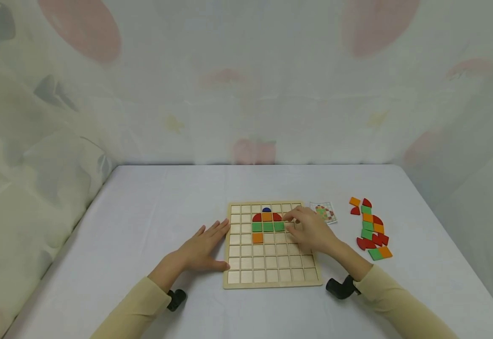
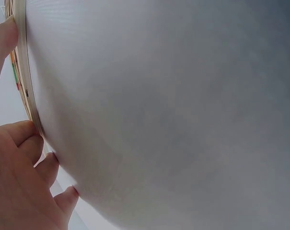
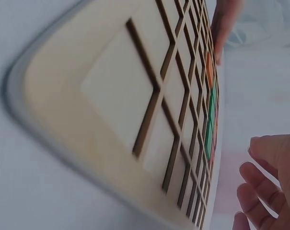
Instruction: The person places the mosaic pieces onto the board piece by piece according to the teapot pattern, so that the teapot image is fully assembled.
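Observation:
A wooden grid board point(image 1: 273, 285) lies on the table in the head view. Its upper middle cells hold a blue half-round tile point(image 1: 266, 210), an orange square point(image 1: 267, 216) between two red curved tiles point(image 1: 257, 217), a row of three green squares point(image 1: 267, 227) and, below, another orange square point(image 1: 257, 238). My left hand point(image 1: 200, 248) has its fingers spread, with fingertips and thumb touching the board's left edge. Over the upper right cells, beside the right red tile, hovers my right hand point(image 1: 310, 230). Its fingers are loosely bent and apart point(image 3: 267, 187), with no tile visible between them.
A small printed pattern card point(image 1: 323, 213) lies just right of the board, partly behind the right hand. Farther right is a loose cluster of red, green and orange tiles point(image 1: 368, 226). Black wrist devices point(image 1: 341, 288) sit at both cuffs. Patterned cloth point(image 1: 246, 94) hangs behind the table.

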Motion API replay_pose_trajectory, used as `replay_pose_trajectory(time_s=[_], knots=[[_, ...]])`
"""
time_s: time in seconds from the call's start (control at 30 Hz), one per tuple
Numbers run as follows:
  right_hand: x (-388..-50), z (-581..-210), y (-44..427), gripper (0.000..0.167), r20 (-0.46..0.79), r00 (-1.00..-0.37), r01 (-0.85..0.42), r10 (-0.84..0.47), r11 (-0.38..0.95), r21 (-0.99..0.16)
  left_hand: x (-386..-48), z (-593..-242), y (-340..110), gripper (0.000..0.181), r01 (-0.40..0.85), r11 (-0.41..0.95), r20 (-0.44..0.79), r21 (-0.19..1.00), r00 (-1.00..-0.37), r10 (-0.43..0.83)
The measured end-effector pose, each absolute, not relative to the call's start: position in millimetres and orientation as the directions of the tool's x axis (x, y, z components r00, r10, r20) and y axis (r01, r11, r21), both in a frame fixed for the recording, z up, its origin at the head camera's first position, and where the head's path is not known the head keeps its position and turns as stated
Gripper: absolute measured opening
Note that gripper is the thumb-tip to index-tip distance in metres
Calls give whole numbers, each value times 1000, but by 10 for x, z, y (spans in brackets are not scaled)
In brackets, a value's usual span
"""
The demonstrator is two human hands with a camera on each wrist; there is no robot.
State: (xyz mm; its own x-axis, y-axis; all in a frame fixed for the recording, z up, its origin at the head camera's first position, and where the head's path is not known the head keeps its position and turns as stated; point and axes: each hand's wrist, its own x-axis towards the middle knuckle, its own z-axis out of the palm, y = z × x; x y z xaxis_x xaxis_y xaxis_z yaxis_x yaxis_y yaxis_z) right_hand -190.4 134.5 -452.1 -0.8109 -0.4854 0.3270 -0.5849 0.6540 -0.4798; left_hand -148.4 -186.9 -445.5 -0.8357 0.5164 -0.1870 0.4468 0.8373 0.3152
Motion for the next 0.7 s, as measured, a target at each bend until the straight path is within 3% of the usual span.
replay_pose_trajectory(time_s=[0.7], knots=[[-2081,-4557,2404,24,381,-879,-457,-285,731,-507,-1496,-4446,-1894,101,440,842,-198,312,-837,510]])
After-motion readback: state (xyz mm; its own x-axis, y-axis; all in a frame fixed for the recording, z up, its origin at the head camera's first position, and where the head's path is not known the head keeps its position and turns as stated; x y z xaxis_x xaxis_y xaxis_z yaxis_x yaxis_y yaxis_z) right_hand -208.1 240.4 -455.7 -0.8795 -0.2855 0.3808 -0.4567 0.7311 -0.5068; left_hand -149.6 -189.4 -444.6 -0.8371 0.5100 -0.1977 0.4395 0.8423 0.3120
